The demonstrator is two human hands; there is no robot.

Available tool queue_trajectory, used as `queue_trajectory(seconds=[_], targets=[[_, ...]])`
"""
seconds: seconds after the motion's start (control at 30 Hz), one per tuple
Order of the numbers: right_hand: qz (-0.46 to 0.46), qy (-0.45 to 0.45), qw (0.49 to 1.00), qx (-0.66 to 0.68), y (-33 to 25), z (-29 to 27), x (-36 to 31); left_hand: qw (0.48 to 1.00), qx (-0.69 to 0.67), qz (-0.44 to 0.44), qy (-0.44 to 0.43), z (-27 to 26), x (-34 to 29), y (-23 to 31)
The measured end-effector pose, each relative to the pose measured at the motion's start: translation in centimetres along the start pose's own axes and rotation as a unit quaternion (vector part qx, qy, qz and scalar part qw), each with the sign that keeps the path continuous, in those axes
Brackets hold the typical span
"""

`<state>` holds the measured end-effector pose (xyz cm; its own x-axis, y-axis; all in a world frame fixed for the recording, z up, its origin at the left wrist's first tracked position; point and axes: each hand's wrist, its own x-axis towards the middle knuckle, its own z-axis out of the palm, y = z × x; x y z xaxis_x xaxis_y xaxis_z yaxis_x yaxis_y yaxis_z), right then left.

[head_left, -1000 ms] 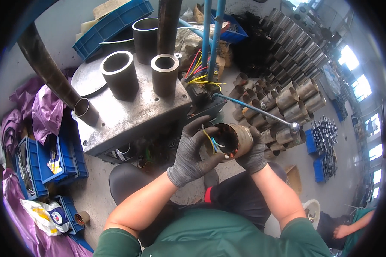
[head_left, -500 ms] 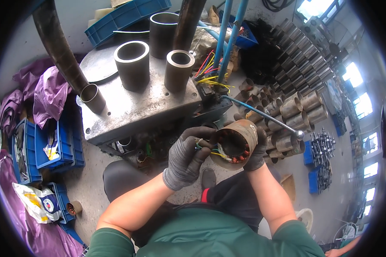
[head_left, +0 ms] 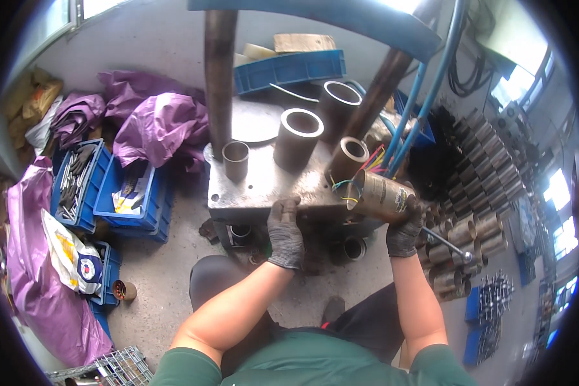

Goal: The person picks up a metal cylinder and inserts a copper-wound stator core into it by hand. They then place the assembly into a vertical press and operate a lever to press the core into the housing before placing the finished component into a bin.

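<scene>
A motor stator in a cylindrical metal housing (head_left: 381,197) is gripped by my gloved right hand (head_left: 404,226) at its right end. It lies tilted on its side above the front right edge of the steel press table (head_left: 264,193). Yellow, green and blue wires stick out of its left end. My gloved left hand (head_left: 285,233) is at the table's front edge, holding nothing visible, fingers pointing forward and slightly bent. Beyond it on the table stand a thick steel sleeve (head_left: 296,147), a narrower sleeve (head_left: 349,161) and a thin-walled ring (head_left: 235,162).
Steel posts (head_left: 219,83) and a blue crossbar (head_left: 315,20) rise over the table. A ball-ended lever (head_left: 453,248) juts out right, near stacked metal tubes (head_left: 473,228). Blue bins (head_left: 128,215) and purple sheeting (head_left: 157,132) lie left. Another wound stator (head_left: 126,291) sits on the floor.
My left hand has let go of the stator's wires and moved to the table edge. My right hand has carried the stator forward and turned it sideways. The view has swung left.
</scene>
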<state>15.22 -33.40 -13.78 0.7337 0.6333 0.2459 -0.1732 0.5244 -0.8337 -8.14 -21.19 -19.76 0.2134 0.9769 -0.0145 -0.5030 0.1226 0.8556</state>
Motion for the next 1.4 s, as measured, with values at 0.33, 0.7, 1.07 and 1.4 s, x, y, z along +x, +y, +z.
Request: queue_trajectory(seconds=[0.33, 0.7, 1.07, 1.4], targets=[[-0.119, -0.158, 0.974, -0.114, 0.5, 16.9, 9.7, 0.975, 0.02, -0.134, -0.176, 0.5, -0.5, -2.6], [-0.19, -0.235, 0.712, -0.633, 0.4, 24.8, 19.3, 0.972, 0.092, -0.086, -0.196, 1.6, -0.8, -3.4], [-0.075, -0.223, 0.609, -0.758, -0.1, 31.0, 17.7, 0.969, 0.1, -0.093, -0.204, 1.9, -0.5, -4.2], [-0.06, -0.194, 0.552, -0.809, -0.7, 32.5, 15.4, 0.963, 0.114, -0.107, -0.221, 1.9, -1.0, -5.0]])
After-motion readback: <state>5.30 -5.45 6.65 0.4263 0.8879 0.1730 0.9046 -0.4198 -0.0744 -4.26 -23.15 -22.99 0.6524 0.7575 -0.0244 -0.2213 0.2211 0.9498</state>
